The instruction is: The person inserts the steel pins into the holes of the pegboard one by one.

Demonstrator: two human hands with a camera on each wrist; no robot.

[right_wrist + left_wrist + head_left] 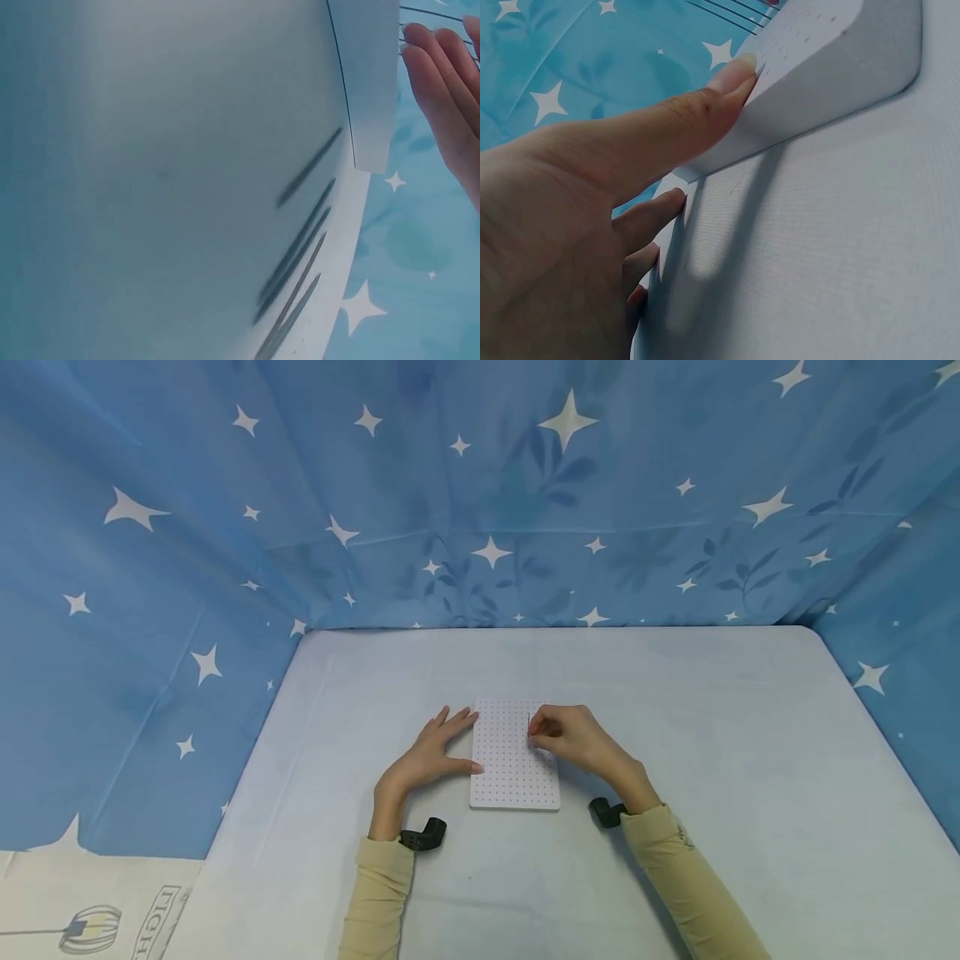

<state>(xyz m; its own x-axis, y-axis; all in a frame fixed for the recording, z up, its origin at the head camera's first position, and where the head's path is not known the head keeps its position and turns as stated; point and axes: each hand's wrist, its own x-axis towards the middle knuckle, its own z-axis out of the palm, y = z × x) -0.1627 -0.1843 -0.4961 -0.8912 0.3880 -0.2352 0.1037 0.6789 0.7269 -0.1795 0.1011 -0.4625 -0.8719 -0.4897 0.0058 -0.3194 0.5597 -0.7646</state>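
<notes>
A white pegboard (498, 787) with rows of small holes lies flat in the middle of the table. My left hand (427, 762) is spread along its left side, the thumb (731, 79) resting on the board's edge and the fingers stretched toward its far corner. Over the right half of the board, my right hand (576, 737) pinches a thin dark rod (528, 722) that stands upright. Several thin dark rods (735, 15) rise from the board in the left wrist view. The right wrist view has my right fingertips (420, 56) among such rods at its top edge.
The table (712, 735) has a white cover. Blue star-patterned cloth (487, 510) hangs behind it and at both sides. Black wrist cameras (425, 834) sit at both cuffs. Slanting shadows of the rods (300, 251) fall on the table right of the board.
</notes>
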